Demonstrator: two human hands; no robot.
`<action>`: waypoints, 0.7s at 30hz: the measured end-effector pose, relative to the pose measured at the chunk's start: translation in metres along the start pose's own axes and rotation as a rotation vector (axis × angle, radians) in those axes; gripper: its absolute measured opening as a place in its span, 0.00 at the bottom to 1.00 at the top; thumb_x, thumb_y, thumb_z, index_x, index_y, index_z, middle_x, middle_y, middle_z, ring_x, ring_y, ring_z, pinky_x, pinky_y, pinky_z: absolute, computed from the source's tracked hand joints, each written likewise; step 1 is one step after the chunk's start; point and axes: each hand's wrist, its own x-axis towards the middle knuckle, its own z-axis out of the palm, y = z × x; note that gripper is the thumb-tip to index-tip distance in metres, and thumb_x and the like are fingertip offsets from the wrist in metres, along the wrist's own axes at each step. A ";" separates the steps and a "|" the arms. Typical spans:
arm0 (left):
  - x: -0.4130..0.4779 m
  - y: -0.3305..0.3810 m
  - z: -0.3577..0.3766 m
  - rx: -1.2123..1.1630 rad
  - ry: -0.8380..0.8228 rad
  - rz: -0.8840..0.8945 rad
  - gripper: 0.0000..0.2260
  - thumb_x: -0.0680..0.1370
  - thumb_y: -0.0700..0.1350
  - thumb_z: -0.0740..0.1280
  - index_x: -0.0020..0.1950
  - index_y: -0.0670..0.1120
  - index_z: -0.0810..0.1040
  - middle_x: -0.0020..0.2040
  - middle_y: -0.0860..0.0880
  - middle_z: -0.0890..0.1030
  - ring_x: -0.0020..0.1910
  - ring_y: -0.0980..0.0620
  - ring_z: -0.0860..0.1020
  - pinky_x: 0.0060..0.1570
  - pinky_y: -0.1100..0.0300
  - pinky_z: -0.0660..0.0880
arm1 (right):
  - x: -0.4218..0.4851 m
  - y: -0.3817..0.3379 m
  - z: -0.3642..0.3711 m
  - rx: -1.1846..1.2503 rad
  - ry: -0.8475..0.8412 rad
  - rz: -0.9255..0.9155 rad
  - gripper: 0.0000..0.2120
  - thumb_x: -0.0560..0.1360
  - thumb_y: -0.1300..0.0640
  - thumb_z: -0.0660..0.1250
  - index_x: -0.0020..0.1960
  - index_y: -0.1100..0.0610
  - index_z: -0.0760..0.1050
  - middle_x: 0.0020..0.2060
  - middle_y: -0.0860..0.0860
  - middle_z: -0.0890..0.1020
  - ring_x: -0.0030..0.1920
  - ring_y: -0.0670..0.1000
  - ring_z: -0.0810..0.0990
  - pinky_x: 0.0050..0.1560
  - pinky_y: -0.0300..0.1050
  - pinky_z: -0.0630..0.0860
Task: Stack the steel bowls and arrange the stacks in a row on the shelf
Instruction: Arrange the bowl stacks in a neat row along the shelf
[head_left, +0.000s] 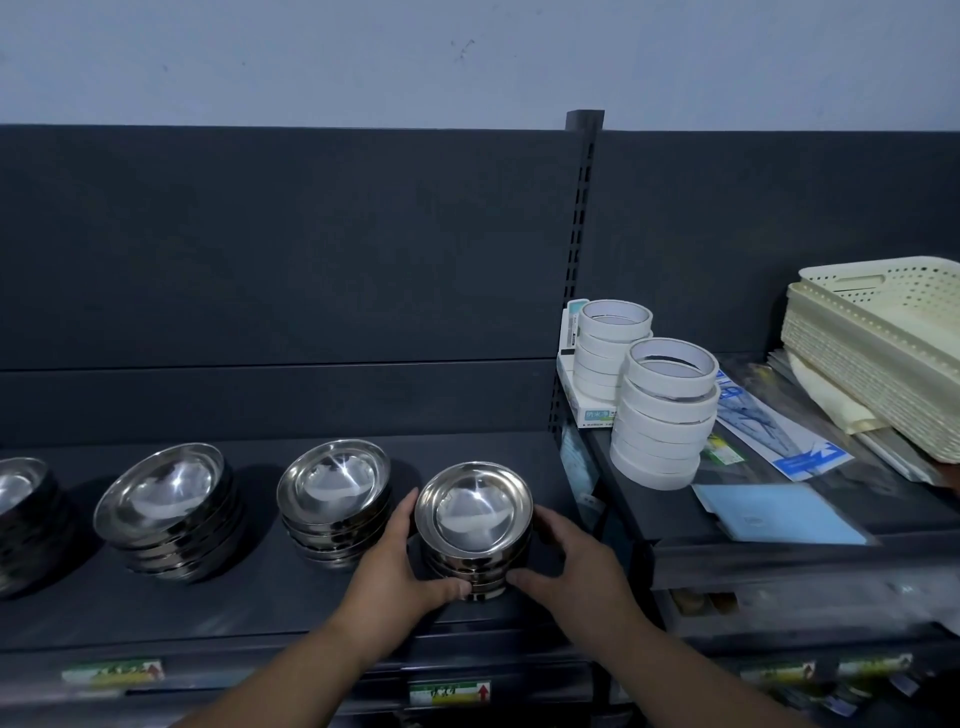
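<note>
Several stacks of shiny steel bowls stand in a row on the dark shelf. The rightmost stack sits between my hands. My left hand presses its left side, thumb at the base. My right hand cups its right side, thumb touching the bottom bowl. To the left stand a second stack, a third stack, and a fourth stack cut off by the frame edge.
A slotted upright post divides the shelving. On the higher right shelf stand two piles of white tape rolls, flat packets, a blue pad and stacked cream baskets. Price tags line the shelf front.
</note>
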 end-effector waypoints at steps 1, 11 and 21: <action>0.001 0.000 -0.001 -0.011 -0.004 -0.007 0.50 0.62 0.40 0.81 0.76 0.54 0.55 0.58 0.68 0.72 0.58 0.68 0.71 0.60 0.72 0.64 | 0.000 0.000 0.000 0.003 0.004 0.006 0.36 0.65 0.56 0.79 0.71 0.48 0.70 0.62 0.42 0.78 0.64 0.40 0.74 0.68 0.37 0.68; 0.002 -0.003 -0.002 0.010 -0.061 -0.016 0.50 0.62 0.41 0.81 0.75 0.55 0.54 0.60 0.66 0.73 0.61 0.66 0.72 0.62 0.70 0.65 | -0.005 0.003 0.003 -0.017 -0.032 0.023 0.39 0.66 0.53 0.79 0.73 0.47 0.66 0.65 0.43 0.76 0.66 0.42 0.72 0.68 0.37 0.67; 0.000 -0.001 -0.003 -0.024 -0.070 -0.024 0.51 0.60 0.46 0.81 0.75 0.56 0.55 0.64 0.61 0.74 0.63 0.62 0.72 0.67 0.63 0.67 | -0.007 0.005 0.001 -0.014 -0.082 0.024 0.41 0.66 0.53 0.79 0.74 0.46 0.64 0.65 0.42 0.75 0.65 0.41 0.71 0.65 0.34 0.66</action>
